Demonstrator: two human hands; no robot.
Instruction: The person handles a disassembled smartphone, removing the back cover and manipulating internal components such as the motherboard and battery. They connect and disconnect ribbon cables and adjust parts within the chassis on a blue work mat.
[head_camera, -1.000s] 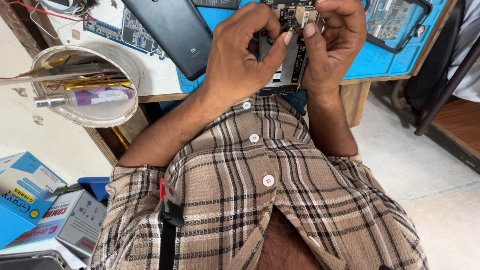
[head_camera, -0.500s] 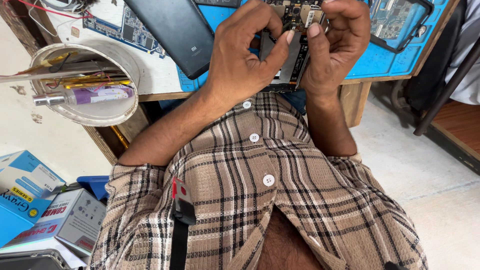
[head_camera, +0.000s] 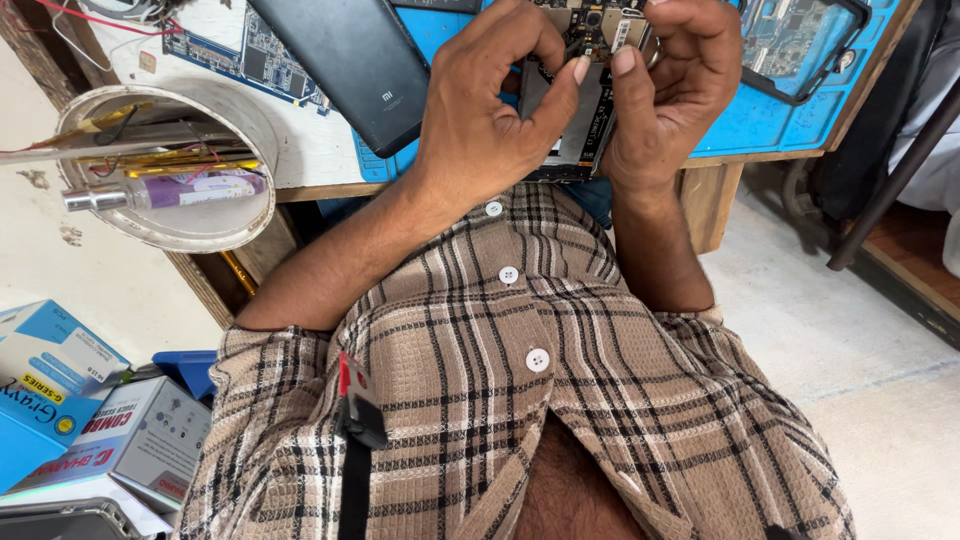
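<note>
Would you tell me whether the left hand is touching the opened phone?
Touching: the head view shows the left hand with its thumb pressed on the opened phone.

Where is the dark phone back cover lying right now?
In the head view, the dark back cover lies at the top, left of centre, on the workbench edge, just left of the left hand and right of the round white tub.
</note>
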